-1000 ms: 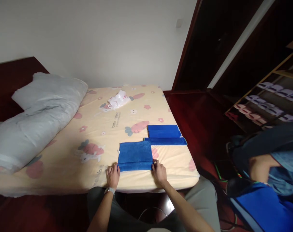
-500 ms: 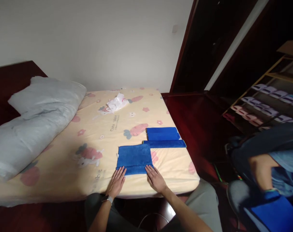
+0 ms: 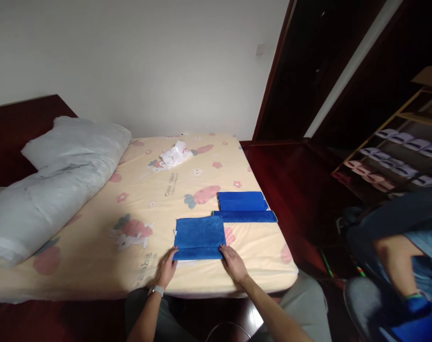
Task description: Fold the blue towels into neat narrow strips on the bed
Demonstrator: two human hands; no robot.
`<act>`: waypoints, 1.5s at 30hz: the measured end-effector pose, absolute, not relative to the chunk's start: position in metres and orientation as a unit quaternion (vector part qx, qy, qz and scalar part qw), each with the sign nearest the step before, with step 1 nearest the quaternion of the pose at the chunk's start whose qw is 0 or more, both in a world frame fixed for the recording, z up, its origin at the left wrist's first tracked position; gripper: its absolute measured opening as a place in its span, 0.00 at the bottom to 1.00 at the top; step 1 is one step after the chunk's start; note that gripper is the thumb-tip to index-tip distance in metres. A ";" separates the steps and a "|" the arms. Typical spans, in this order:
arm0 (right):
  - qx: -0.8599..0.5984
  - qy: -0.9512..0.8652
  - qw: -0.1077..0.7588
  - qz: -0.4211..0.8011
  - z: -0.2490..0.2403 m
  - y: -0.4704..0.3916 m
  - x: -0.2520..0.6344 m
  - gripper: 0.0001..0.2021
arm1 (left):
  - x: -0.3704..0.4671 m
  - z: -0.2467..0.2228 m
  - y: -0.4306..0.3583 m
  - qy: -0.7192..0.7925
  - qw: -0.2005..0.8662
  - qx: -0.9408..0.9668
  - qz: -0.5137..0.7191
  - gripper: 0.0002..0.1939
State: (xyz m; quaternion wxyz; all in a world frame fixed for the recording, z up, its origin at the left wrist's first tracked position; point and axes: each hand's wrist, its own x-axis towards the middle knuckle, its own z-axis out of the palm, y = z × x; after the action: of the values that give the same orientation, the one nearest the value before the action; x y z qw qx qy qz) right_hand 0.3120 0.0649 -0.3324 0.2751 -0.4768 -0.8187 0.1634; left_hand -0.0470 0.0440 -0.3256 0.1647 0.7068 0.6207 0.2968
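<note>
A blue towel lies on the bed in front of me, its near edge folded over into a strip. My left hand grips the left end of this strip, fingertips on top and the thumb mostly hidden. At the strip's right end, my right hand holds the other corner with its fingers bent over the edge. Just beyond, to the right, lie a folded blue cloth and a narrow blue folded strip along its near side.
The bed has a patterned yellow sheet. A grey-white bundle lies at left, a white plastic bag farther back. At right, another person's arm holds blue cloth, near a rack of slippers.
My hands have gone from lying flat on the folded strip to gripping its two near corners. The other person's arm and blue cloth have moved slightly. The view has shifted a little.
</note>
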 end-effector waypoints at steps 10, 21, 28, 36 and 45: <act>-0.583 -0.691 0.257 0.340 -0.306 0.101 0.324 0.18 | -0.050 -0.308 0.069 0.682 0.249 0.582 0.367 0.25; -0.678 -0.663 0.165 0.271 -0.297 0.104 0.309 0.16 | -0.033 -0.304 0.068 0.749 0.098 0.585 0.294 0.16; -0.571 -0.777 0.232 0.129 -0.288 0.088 0.306 0.18 | -0.029 -0.294 0.055 0.668 0.014 0.705 0.237 0.19; -0.466 -0.826 0.257 0.186 -0.311 0.097 0.316 0.28 | -0.043 -0.305 0.066 0.603 0.133 0.749 0.241 0.28; -0.536 -0.737 0.281 0.301 -0.302 0.129 0.316 0.16 | -0.047 -0.308 0.096 0.658 0.261 0.596 0.378 0.19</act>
State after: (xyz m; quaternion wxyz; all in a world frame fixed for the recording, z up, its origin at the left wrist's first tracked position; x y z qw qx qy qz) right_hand 0.3160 0.1290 -0.3024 0.2809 -0.5360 -0.7370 0.3011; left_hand -0.0473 0.0960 -0.3078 0.2615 0.5960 0.6582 0.3783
